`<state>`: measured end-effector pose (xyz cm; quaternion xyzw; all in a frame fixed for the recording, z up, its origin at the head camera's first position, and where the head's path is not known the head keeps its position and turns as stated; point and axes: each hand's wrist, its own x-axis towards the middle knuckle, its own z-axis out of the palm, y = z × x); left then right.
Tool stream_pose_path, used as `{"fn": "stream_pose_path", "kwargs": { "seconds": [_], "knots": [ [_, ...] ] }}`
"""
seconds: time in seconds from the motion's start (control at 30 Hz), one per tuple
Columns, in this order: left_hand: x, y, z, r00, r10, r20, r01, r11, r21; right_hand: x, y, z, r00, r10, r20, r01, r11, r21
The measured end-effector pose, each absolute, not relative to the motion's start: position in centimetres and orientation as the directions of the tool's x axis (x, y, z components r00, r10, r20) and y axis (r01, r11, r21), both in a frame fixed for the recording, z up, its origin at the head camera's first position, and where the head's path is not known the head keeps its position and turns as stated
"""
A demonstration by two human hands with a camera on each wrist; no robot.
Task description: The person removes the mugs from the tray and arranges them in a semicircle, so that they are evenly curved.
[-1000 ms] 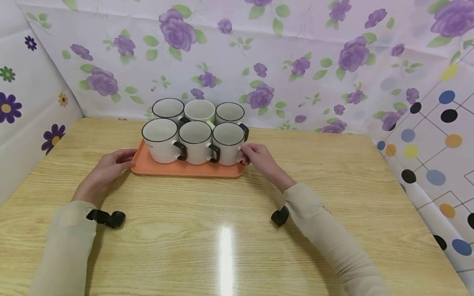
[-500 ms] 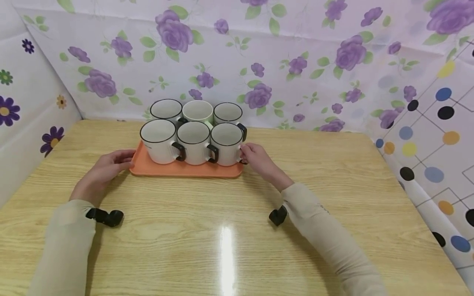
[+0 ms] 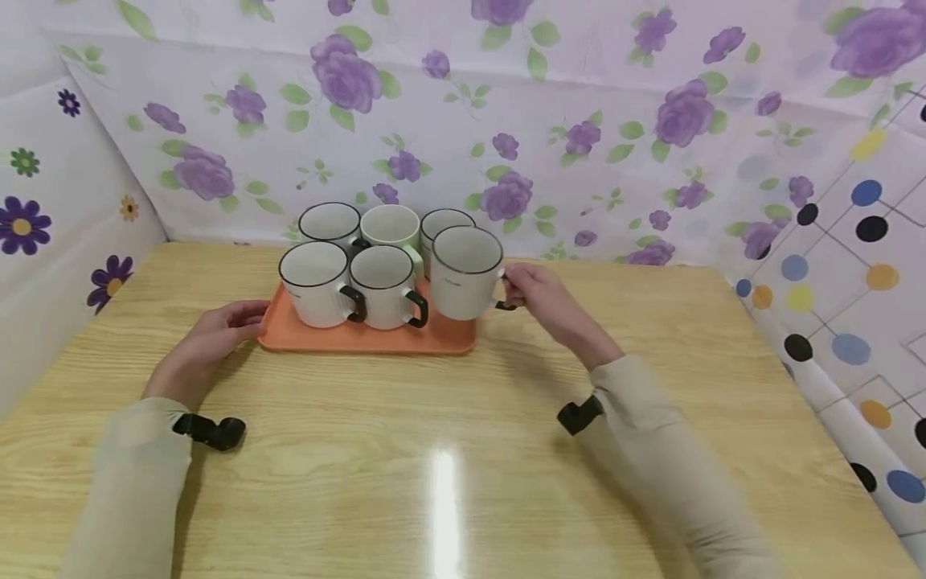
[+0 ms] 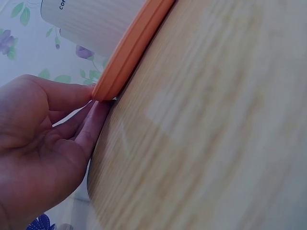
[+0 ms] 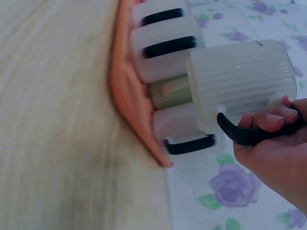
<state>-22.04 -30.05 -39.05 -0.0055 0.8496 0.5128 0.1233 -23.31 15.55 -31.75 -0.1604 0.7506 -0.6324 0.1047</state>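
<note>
My right hand (image 3: pixel 538 293) grips the black handle of a white mug (image 3: pixel 465 277) with a dark rim. This mug hangs above the right end of the orange tray (image 3: pixel 362 342). In the right wrist view, fingers (image 5: pixel 273 122) curl round the handle, and the mug (image 5: pixel 242 81) is apart from the tray. My left hand (image 3: pixel 224 326) is at the tray's left end. In the left wrist view its thumb and fingers pinch the orange rim (image 4: pixel 122 67). Still on the tray are several mugs, among them a front-left one (image 3: pixel 314 285) and a front-middle one (image 3: pixel 383 287).
At the back of the tray stand a dark-rimmed mug (image 3: pixel 329 221), a pale green-handled mug (image 3: pixel 391 225) and another dark-rimmed mug (image 3: pixel 444 219), partly hidden by the lifted one. A flowered cloth (image 3: pixel 593 161) rises behind the wooden table (image 3: pixel 362 450).
My right hand has lifted the front-right mug off the tray, up and slightly to the right. The left hand stays at the tray's left end, and the other mugs stand as before.
</note>
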Motion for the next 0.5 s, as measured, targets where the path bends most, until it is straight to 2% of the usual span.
{"fn": "stream_pose_path", "kwargs": {
  "seconds": [0.23,0.33,0.5],
  "knots": [
    [-21.4,-29.6,-39.3,-0.971,0.131,-0.202,-0.121,0.461,0.879,-23.2,18.1,-28.5,-0.932,-0.353,0.081,-0.107,0.055,-0.993],
    [-21.5,-29.8,-39.1,-0.970,0.131,-0.204,-0.119,0.474,0.872,-23.9,19.0,-27.6,-0.939,-0.321,0.127,-0.129,-0.016,-0.992],
    [-21.9,-30.0,-38.9,-0.972,0.129,-0.195,-0.109,0.487,0.866,-25.5,20.7,-26.9,-0.950,-0.270,0.155,-0.147,-0.051,-0.988]
  ]
}}
